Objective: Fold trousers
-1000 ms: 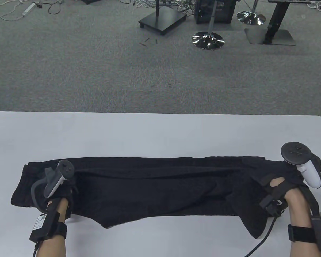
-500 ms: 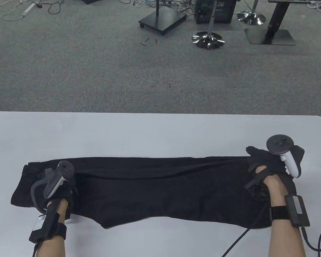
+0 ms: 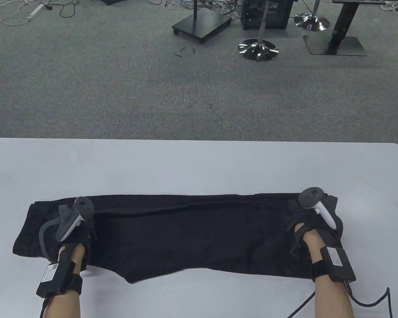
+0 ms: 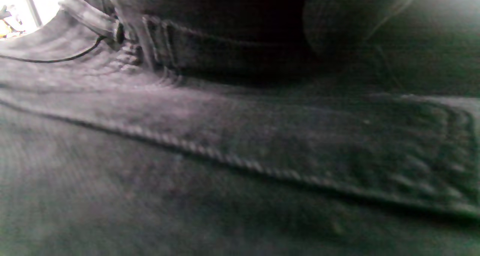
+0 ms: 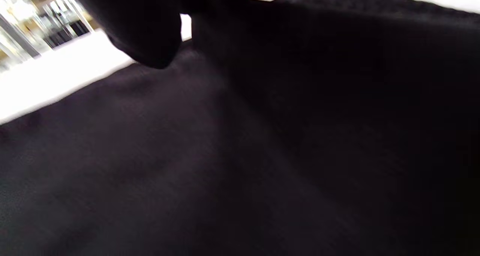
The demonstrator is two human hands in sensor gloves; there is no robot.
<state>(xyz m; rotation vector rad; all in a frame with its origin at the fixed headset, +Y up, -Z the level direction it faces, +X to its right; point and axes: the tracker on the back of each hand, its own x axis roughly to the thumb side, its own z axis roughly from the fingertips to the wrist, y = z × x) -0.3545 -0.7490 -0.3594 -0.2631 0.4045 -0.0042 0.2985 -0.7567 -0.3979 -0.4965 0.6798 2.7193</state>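
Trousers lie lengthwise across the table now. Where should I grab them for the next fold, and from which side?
Probably the right end of the trousers, under the right hand: pinch its two corners from the right and carry them toward the left hand, since the cloth lies long and flat left to right.

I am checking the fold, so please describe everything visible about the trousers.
The trousers are black, of a woven cloth with stitched seams, lying flat as a long band across the near part of the white table. The left hand rests on one end, the right hand on the other.
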